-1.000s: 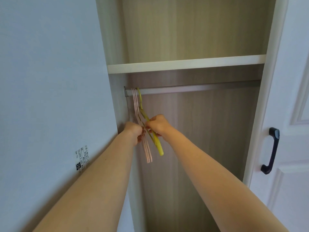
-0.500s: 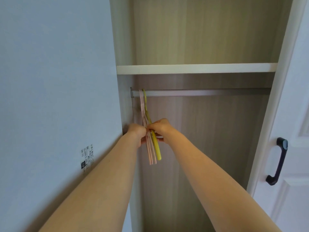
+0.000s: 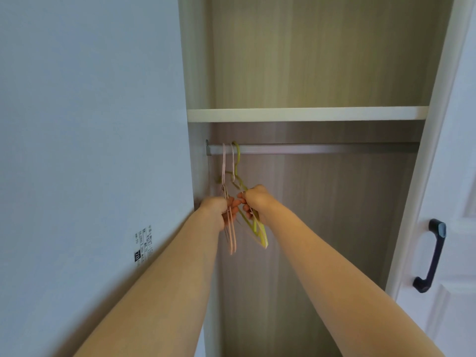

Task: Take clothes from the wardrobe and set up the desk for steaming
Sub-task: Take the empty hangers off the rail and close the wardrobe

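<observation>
Left hand (image 3: 215,212) gripping pink hangers (image 3: 232,235), right hand (image 3: 255,202) clutching yellow-green hanger (image 3: 260,233), hooks over the wardrobe rail (image 3: 322,148).

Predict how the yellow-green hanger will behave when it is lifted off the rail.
The yellow-green hanger looks thin and bare, so probably light and fairly stiff. Hooked over the rail beside the pink hangers, it may snag them. Gripped by the right hand, it will likely swing.

A pale blue-grey wall (image 3: 85,124) fills the left side, with a small printed label (image 3: 143,244) stuck low on it. At far right, a white door (image 3: 456,228) carries a dark curved handle (image 3: 430,256).
</observation>
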Demonstrator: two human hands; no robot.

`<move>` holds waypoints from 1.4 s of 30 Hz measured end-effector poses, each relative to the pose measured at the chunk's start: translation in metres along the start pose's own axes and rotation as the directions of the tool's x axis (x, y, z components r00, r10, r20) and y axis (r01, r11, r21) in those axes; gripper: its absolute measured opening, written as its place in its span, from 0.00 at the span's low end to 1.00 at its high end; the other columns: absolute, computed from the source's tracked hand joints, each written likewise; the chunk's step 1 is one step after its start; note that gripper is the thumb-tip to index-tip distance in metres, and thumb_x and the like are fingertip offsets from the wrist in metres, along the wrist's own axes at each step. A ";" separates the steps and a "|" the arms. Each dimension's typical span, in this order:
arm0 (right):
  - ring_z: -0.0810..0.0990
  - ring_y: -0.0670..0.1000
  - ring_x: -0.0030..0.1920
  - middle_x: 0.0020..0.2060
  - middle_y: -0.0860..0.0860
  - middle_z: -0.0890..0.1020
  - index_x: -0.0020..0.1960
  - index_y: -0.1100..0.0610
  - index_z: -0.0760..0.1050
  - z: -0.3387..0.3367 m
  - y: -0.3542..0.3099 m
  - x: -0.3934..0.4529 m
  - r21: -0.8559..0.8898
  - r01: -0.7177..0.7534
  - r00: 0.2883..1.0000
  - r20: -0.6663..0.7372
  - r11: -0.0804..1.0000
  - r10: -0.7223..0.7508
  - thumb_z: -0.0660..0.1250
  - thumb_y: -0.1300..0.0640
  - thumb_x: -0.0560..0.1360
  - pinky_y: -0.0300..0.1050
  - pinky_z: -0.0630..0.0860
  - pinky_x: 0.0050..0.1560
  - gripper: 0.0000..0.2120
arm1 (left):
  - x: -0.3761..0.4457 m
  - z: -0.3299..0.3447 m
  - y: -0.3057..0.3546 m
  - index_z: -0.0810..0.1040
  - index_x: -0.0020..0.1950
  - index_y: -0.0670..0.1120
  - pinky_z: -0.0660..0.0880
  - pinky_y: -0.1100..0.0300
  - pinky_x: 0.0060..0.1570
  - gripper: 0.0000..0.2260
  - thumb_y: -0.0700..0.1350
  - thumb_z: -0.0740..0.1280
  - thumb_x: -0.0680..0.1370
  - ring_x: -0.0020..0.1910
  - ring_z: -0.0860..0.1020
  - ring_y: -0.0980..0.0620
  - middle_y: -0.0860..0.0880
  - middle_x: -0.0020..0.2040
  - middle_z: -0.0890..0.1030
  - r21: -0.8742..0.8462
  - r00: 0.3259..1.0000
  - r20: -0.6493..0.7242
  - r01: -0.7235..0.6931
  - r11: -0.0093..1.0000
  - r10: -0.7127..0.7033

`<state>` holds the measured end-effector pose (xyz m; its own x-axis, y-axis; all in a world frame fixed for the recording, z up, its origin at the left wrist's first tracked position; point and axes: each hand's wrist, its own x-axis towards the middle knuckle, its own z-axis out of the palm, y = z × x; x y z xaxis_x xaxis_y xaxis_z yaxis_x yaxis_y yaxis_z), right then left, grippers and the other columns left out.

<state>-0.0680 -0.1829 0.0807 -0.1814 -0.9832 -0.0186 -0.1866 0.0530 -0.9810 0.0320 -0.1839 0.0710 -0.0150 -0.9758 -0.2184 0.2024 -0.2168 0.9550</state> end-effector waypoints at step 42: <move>0.75 0.46 0.35 0.37 0.51 0.75 0.49 0.59 0.71 -0.085 0.185 -0.277 -0.346 -0.075 0.992 -0.126 0.935 0.033 0.53 0.55 0.82 0.37 0.71 0.35 0.10 | -0.228 0.027 -0.236 0.83 0.49 0.46 0.71 0.58 0.45 0.07 0.46 0.73 0.73 0.54 0.77 0.49 0.48 0.49 0.83 -0.176 0.885 0.247 0.440 0.880 -0.393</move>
<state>-0.1340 0.1139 -0.0792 -0.3075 -0.9512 -0.0262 -0.4954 0.1836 -0.8491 -0.0390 0.0886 -0.0993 -0.3353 -0.7860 -0.5194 0.3436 -0.6154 0.7094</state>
